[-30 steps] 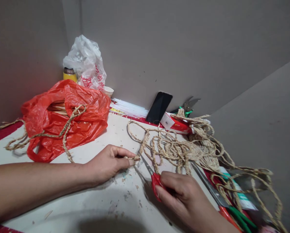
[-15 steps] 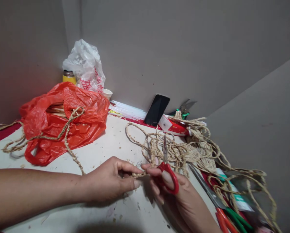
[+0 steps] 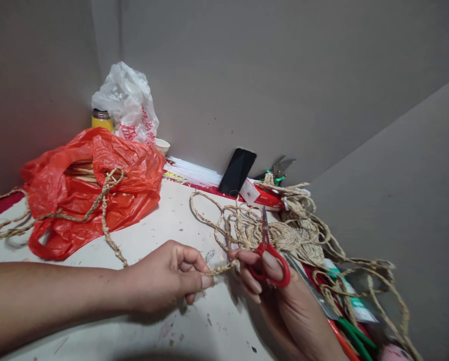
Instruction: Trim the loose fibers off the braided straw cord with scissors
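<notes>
A braided straw cord [image 3: 221,269] stretches between my two hands above the white tabletop. My left hand [image 3: 175,278] is closed on it, pinching it between thumb and fingers. From behind that hand the cord runs up and left over the red plastic bag [image 3: 134,200]. My right hand [image 3: 273,286] has red-handled scissors [image 3: 265,250] hooked on its thumb and fingers, blades pointing up and close together. The fingertips of this hand also meet the cord's right part. Just beyond the scissors lies a tangled heap of braided cord [image 3: 284,235].
Dried strips [image 3: 82,170] show inside the red bag. Behind it stand a yellow jar [image 3: 102,120], a white plastic bag [image 3: 128,100] and a paper cup [image 3: 161,146]. A phone [image 3: 237,170] leans against the wall. Green-handled shears [image 3: 357,338] lie at the right edge. Small scraps dot the tabletop [image 3: 179,210].
My right hand with the scissors has moved slightly right and away from my left hand, so more cord shows between them. The whole view has shifted a little.
</notes>
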Tool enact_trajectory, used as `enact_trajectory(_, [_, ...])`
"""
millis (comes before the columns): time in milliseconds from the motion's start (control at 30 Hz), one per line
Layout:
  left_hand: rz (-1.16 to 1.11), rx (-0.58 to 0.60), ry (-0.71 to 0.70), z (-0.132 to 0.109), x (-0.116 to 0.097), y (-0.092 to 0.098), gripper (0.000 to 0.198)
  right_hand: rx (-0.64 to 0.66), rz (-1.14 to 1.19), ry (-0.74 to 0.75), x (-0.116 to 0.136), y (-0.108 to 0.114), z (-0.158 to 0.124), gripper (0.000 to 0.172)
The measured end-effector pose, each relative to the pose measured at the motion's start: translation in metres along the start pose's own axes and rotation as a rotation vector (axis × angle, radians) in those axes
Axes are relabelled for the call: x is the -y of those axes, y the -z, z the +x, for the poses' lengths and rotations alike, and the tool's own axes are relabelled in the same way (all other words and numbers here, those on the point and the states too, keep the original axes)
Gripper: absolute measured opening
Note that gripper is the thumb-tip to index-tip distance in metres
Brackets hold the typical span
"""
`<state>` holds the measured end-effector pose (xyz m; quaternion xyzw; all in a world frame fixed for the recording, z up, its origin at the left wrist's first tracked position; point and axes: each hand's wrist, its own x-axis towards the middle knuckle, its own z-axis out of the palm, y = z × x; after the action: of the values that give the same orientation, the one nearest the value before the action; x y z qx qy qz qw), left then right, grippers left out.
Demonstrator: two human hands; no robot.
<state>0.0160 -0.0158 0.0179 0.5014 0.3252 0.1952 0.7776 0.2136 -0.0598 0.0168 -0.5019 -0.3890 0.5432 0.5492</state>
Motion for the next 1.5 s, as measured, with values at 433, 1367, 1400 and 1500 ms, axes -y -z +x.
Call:
enact_trajectory(433, [-0.195, 0.004, 0.035, 0.005, 0.007, 0.009, 0.028, 0.014, -0.387, 0.117, -0.001, 0.020, 0.002, 0.033])
enact_trajectory(1367, [-0.116, -0.129, -0.062, 0.009, 0.002, 0.011, 0.027, 0.360, -1.558, 0.531, 0.022, 0.011, -0.014, 0.031])
enact_trajectory(1400, [-0.089, -0.149, -0.075, 0.009, 0.003, 0.010, 0.026, 0.363, -1.555, 0.520, 0.023, 0.011, -0.014, 0.031])
enact_trajectory(1500, [-0.021, -0.191, -0.116, 0.010, 0.005, 0.010, 0.025, 0.360, -1.564, 0.509, 0.024, 0.010, -0.014, 0.029])
